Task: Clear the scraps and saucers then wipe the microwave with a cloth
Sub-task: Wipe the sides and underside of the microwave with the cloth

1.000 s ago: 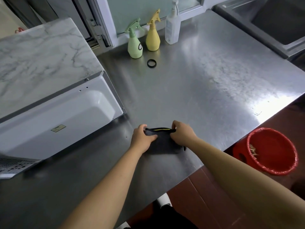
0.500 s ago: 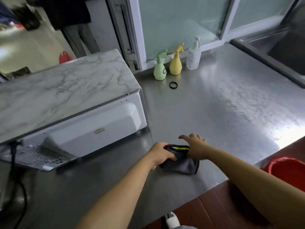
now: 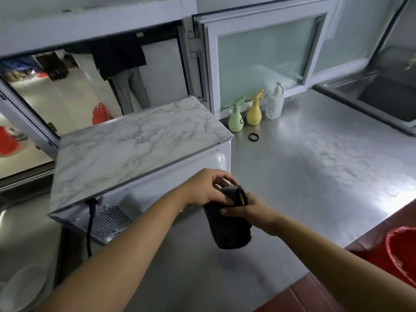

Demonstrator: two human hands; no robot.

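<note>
A dark folded cloth (image 3: 228,228) with a yellow edge hangs in the air above the steel counter (image 3: 315,176), just in front of the microwave. My left hand (image 3: 207,188) grips its top from the left. My right hand (image 3: 249,212) holds its upper right side, thumb across the front. The microwave (image 3: 135,149) has a marble-patterned top and shows its white back, vent grille and black power cord toward me. White saucers (image 3: 24,287) sit stacked at the bottom left.
Green (image 3: 236,119) and yellow (image 3: 254,111) spray bottles and a clear pump bottle (image 3: 274,104) stand by the window. A black ring (image 3: 253,137) lies near them. A red bin (image 3: 400,251) sits on the floor at right. A sink (image 3: 382,95) is at the far right.
Both hands have lifted the cloth off the counter and turned it so it hangs down. The view has tilted up, showing the window and the microwave's back.
</note>
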